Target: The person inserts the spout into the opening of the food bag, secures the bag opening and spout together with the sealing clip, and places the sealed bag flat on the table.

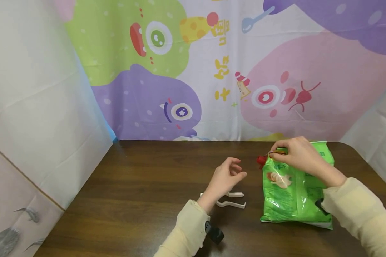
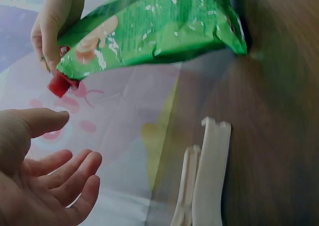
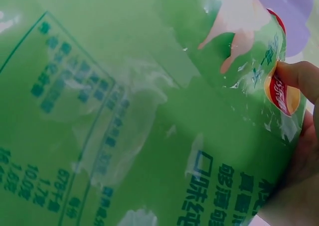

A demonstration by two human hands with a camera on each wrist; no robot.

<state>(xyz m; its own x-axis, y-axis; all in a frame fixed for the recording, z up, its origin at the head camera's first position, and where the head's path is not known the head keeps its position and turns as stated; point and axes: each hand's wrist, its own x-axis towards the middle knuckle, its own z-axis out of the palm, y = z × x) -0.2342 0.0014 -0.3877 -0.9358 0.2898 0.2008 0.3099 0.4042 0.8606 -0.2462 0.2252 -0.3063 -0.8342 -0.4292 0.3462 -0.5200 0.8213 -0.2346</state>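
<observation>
A green potato chip bag (image 1: 286, 203) stands out at the right, its lower edge near the table. My right hand (image 1: 297, 153) pinches the bag's top edge between thumb and fingers, as the right wrist view also shows. A small red piece (image 1: 261, 160) sticks out from the top left corner of the bag; its kind is unclear. My left hand (image 1: 224, 176) hovers left of the bag with fingers loosely bent and nothing in them. Below it lies a white plastic clip (image 1: 233, 205) with two long arms spread apart, partly hidden by the left wrist.
The dark wooden table (image 1: 132, 207) ends at the back against a hanging cloth (image 1: 218, 117) with cartoon monsters. Pale cloth walls (image 1: 45, 107) stand on both sides. A black wrist camera (image 1: 214, 232) hangs under the left sleeve.
</observation>
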